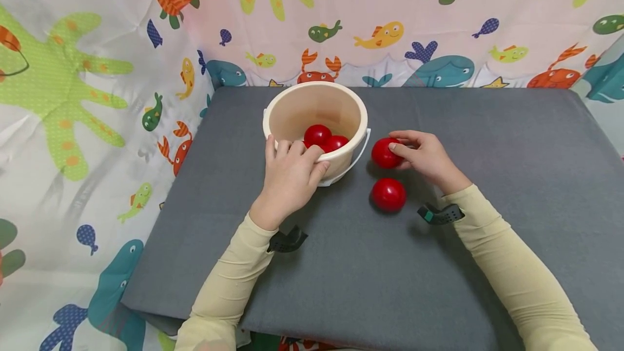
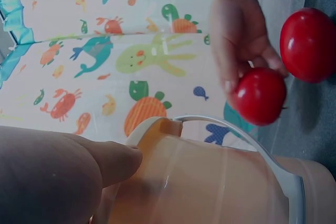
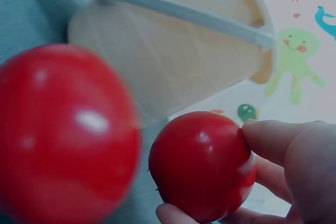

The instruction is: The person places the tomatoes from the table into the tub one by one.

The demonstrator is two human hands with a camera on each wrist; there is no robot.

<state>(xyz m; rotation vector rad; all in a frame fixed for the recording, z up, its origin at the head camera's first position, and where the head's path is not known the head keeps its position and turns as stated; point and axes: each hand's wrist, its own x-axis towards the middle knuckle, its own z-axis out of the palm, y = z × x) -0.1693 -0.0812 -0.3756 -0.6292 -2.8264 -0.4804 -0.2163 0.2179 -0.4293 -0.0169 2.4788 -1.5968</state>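
My left hand (image 1: 291, 180) grips the near rim of a cream-coloured bucket (image 1: 341, 168), fingers hooked over the edge and thumb outside, as the thumb (image 2: 119, 163) shows in the left wrist view. Inside the bucket lie several red tomatoes (image 1: 317, 135), partly hidden behind the rim and fingers. Just right of the bucket, my right hand (image 1: 428, 158) pinches another tomato (image 3: 202, 166) between thumb and fingertips. A loose tomato (image 1: 388, 195) sits on the grey table, nearer to me than the held one.
The white bucket handle (image 1: 358, 153) hangs down on the right side, between the bucket and the held tomato. A grey cloth-covered table (image 1: 512, 177) extends to both sides. Curtains with printed sea animals (image 1: 380, 34) stand behind and at the left.
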